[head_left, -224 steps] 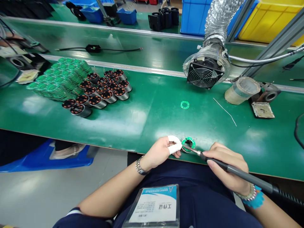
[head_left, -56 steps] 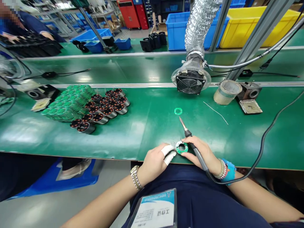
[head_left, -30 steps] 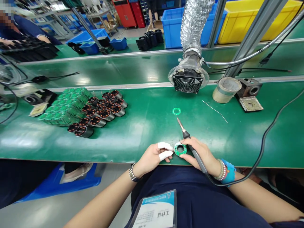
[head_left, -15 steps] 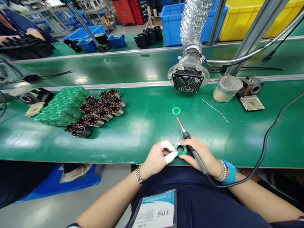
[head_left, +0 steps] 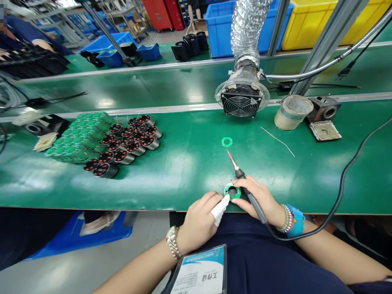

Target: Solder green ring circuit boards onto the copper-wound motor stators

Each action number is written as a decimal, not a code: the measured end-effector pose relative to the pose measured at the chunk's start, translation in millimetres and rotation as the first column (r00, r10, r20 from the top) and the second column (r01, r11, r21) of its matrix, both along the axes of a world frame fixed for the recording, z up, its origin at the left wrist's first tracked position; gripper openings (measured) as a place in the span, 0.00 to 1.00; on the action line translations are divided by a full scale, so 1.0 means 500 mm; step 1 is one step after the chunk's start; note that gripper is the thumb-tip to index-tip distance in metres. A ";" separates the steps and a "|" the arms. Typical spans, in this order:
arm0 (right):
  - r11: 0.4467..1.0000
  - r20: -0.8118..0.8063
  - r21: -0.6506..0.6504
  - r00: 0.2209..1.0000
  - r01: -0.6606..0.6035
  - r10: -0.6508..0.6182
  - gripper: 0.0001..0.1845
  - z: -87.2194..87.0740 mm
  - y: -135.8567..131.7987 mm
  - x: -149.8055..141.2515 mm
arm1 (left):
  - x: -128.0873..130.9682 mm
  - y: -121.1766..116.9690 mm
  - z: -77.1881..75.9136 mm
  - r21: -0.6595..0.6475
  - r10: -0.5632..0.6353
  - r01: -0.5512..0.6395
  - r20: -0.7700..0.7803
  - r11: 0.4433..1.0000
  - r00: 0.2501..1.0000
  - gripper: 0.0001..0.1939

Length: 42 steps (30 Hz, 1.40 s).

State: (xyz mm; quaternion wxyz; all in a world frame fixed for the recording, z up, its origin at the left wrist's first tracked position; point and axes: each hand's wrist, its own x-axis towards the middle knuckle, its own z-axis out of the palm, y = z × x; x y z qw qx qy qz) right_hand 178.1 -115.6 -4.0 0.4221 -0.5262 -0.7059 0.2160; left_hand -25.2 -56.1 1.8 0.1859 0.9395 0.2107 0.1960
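Just above the bench's front edge, a green ring-shaped circuit board (head_left: 238, 195) is held between both hands. My right hand (head_left: 265, 201) pinches its right side between thumb and fingers. The same hand also keeps a soldering iron (head_left: 251, 199) against the palm, its metal tip pointing up and away from the board. My left hand (head_left: 202, 218) is closed, with white finger covers at the board's lower left edge; some of its fingers are hidden. Farther up the bench, beyond the iron's tip, lies a second ring-shaped board (head_left: 227, 141).
Several wound motor stators (head_left: 134, 148) stand to the left beside stacked green boards (head_left: 80, 136). A fume fan (head_left: 241, 105) hangs ahead. On the right are a solder wire (head_left: 277, 141), a tape-wrapped pot (head_left: 293, 113) and an iron stand (head_left: 325, 118). The iron's cable (head_left: 342, 192) loops right.
My left hand has turned and shifted lower, its back now facing up and its covered fingertips at the board's lower left edge. My right hand, the iron and the board have hardly moved.
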 end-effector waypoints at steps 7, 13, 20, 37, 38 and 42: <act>1.000 -0.041 -0.023 0.999 -0.008 0.007 0.18 0.014 -0.001 0.004 | 0.047 0.038 0.007 -0.543 0.071 -0.030 0.055 0.840 0.996 0.34; 0.997 0.007 -0.015 0.997 0.074 -0.074 0.22 0.030 -0.021 -0.005 | 0.082 -0.035 -0.038 -0.353 0.412 -0.348 0.125 0.869 0.903 0.31; 0.999 0.018 0.008 0.999 0.036 -0.036 0.20 0.017 -0.017 -0.007 | 0.045 0.008 -0.016 -0.366 0.170 -0.123 0.099 0.922 0.980 0.22; 0.999 0.000 -0.004 0.999 -0.040 0.040 0.19 0.011 -0.007 0.022 | 0.054 0.108 0.036 0.565 -0.343 0.266 0.032 0.781 0.939 0.08; 0.999 0.000 -0.002 0.999 -0.042 0.042 0.19 0.013 -0.007 0.023 | 0.052 0.110 0.036 0.572 -0.359 0.275 0.037 0.773 0.933 0.08; 0.999 0.004 0.006 0.999 -0.043 0.043 0.19 0.015 -0.005 0.023 | 0.046 0.120 0.042 0.545 -0.390 0.331 -0.009 0.770 0.921 0.09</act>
